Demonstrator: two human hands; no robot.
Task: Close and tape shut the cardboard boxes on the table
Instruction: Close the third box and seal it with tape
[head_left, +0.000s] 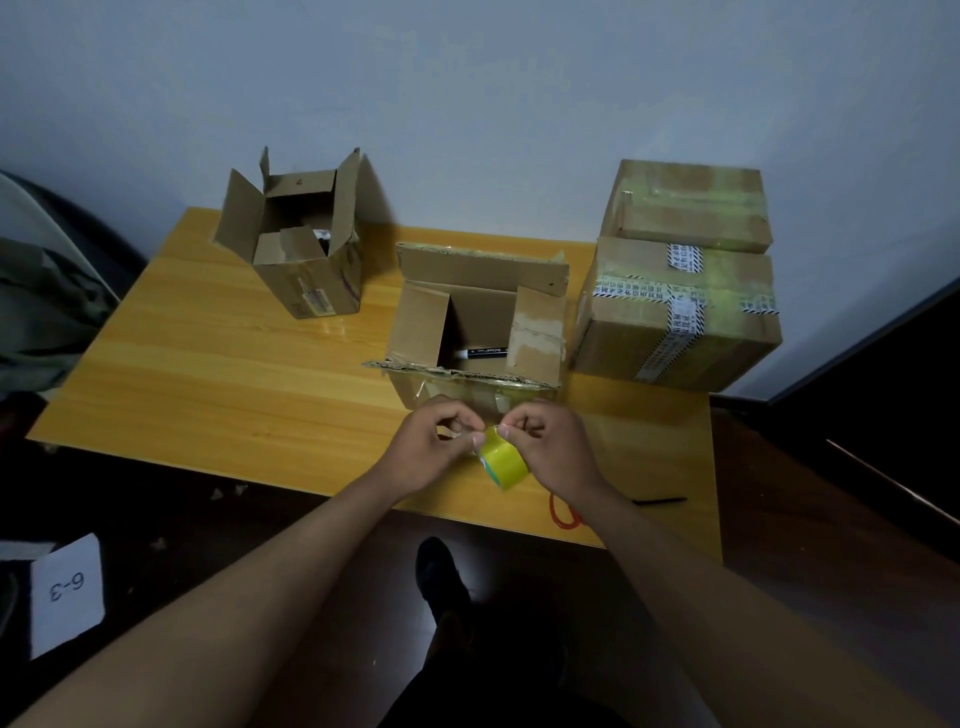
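Desk edges: the wooden desk (218, 364) runs to the wall at the back; its near edge passes under both forearms, its left edge slants away at the left.
Open room: a broad bare stretch of desk lies left of the hands, between the near edge and the far left box.
Middle box: the open cardboard box (480, 325) stands just beyond the hands, flaps up, a black marker (480, 354) lying inside.
Far left box: a second open box (298, 244) stands near the back left corner, well apart from the hands.
Right stack: a taped box (675, 317) sits at the desk's right edge with a smaller taped box (688, 205) on top, just beside the middle box.
Tape roll: the yellow tape roll (504, 462) is held above the near edge, between the two hands.
Left hand: the left hand (431, 447) has its fingers curled, tips pinching at the roll's upper rim.
Right hand: the right hand (550, 449) grips the roll, thumb and forefinger pinched at the same rim.
Near edge, right: an orange rubber band (563, 514) and a thin black stick (660, 501) lie by the right forearm.
Floor: a white card marked 6-3 (65, 592) lies lower left.
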